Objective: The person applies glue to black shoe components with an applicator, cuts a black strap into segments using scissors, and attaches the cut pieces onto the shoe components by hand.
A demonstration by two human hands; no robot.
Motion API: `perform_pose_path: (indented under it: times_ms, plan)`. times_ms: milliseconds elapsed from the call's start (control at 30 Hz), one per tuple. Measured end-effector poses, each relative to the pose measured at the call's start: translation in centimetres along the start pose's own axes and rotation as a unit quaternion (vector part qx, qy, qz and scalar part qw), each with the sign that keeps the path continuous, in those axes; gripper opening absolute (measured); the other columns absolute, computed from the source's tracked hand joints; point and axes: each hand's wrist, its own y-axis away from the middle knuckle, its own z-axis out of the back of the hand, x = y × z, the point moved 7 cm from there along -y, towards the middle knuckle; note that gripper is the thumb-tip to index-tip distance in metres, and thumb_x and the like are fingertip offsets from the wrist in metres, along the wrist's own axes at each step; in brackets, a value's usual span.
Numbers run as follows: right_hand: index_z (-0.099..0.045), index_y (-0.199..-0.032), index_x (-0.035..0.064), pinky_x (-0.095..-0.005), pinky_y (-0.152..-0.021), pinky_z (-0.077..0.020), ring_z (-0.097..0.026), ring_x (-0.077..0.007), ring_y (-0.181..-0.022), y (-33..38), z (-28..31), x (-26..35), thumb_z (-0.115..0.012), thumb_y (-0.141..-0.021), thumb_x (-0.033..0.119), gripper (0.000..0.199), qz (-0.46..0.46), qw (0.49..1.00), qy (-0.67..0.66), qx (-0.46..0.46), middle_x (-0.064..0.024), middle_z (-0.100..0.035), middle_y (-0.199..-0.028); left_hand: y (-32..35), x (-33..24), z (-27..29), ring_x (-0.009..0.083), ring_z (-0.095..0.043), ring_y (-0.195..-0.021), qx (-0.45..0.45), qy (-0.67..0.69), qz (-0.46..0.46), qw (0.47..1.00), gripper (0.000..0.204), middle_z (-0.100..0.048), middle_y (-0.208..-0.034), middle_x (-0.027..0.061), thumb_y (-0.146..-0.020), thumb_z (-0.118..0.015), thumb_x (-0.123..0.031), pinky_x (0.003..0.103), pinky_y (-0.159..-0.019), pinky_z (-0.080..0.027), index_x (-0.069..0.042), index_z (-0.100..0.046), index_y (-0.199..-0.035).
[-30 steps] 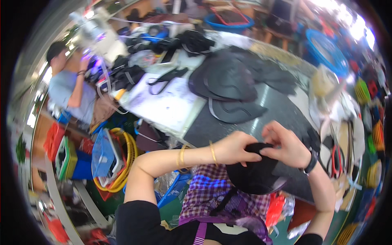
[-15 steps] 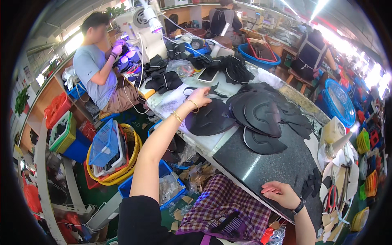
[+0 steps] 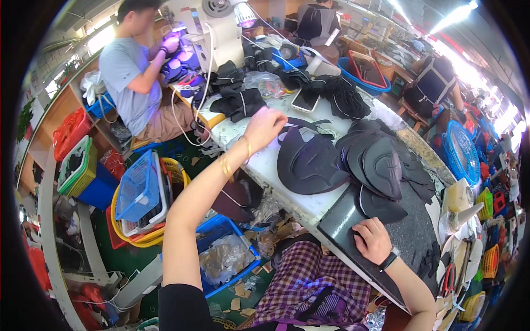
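Observation:
My left hand [image 3: 266,128] is raised over the white tabletop with its fingertips pinched together. From the fingertips a thin black strip [image 3: 307,122] runs to the right. Below and right of that hand, large curved black shoe-upper pieces [image 3: 309,165] lie on the table. More black pieces with raised outlines [image 3: 381,163] are stacked beside them, partly on the dark stone slab [image 3: 408,243]. Over the slab's near edge, my right hand [image 3: 373,243] has half-curled fingers, thumb apart, and nothing visible in it.
Bundled black pieces [image 3: 238,105] and a phone [image 3: 305,101] lie farther back. Left are a sewing machine [image 3: 221,41] and a seated co-worker [image 3: 130,83]. Red-handled scissors [image 3: 449,278] lie at right. A blue crate [image 3: 221,287] holds plastic bags below the table.
My view has shifted, moving the table rightward in the picture. My left hand's fingers have come together at the strip. My right hand has curled its fingers and moved toward the stacked pieces.

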Motion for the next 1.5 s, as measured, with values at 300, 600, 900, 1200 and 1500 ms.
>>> perform_pose_path:
  times_ms: [300,600,900,1200,1500]
  plan:
    - [-0.039,-0.133,0.0094,-0.0374,-0.081,-0.0488,-0.06,-0.0339,-0.095,8.7,-2.1,1.5,-0.049,-0.092,0.033,0.048,-0.136,0.748,-0.519,0.389,-0.0189,-0.059,-0.11,-20.8,8.6,-12.6,0.02,-0.054,-0.099,0.061,-0.387,-0.098,0.915,0.017,-0.063,-0.093,0.0036,-0.078,-0.052,-0.014,0.04,-0.086,-0.041,-0.012,-0.068,-0.083]
    - [-0.06,-0.111,0.0072,-0.0337,-0.084,-0.0464,-0.06,-0.0248,-0.099,26.2,-2.9,-3.7,-0.061,-0.077,0.017,0.035,-0.269,0.667,-0.345,0.604,-0.0206,-0.061,-0.105,-34.2,20.4,-21.4,0.0271,-0.053,-0.105,0.067,-0.475,-0.121,0.869,0.024,-0.06,-0.103,0.0143,-0.078,-0.048,-0.012,0.04,-0.092,-0.041,0.001,-0.064,-0.092]
    - [-0.06,-0.109,0.0071,-0.0344,-0.084,-0.0466,-0.06,-0.0255,-0.099,27.5,-10.5,-6.9,-0.062,-0.076,0.015,0.034,-0.255,0.696,-0.397,0.541,-0.019,-0.061,-0.105,-38.2,22.0,-20.7,0.023,-0.06,-0.092,-0.002,-0.602,-0.162,0.782,0.027,-0.063,-0.102,0.006,-0.081,-0.046,-0.018,0.042,-0.078,-0.042,-0.013,-0.062,-0.103]
    - [-0.061,-0.108,0.0071,-0.0351,-0.083,-0.0468,-0.06,-0.0263,-0.098,27.6,-14.7,-8.4,-0.062,-0.075,0.013,0.034,-0.272,0.737,-0.372,0.494,-0.0175,-0.062,-0.105,-40.0,21.5,-20.9,0.0343,-0.063,-0.079,0.109,-0.585,-0.154,0.789,0.021,-0.064,-0.089,0.0181,-0.08,-0.05,-0.021,0.046,-0.067,-0.051,-0.008,-0.062,-0.093]
    - [-0.061,-0.106,0.0071,-0.0358,-0.083,-0.047,-0.06,-0.0271,-0.098,26.0,-13.4,-17.0,-0.063,-0.073,0.011,0.033,-0.267,0.79,-0.259,0.488,-0.016,-0.062,-0.105,-37.9,22.5,-21.3,0.028,-0.066,-0.07,0.086,-0.586,-0.103,0.799,0.022,-0.066,-0.08,0.0109,-0.08,-0.049,-0.018,0.04,-0.056,-0.054,-0.008,-0.065,-0.09]
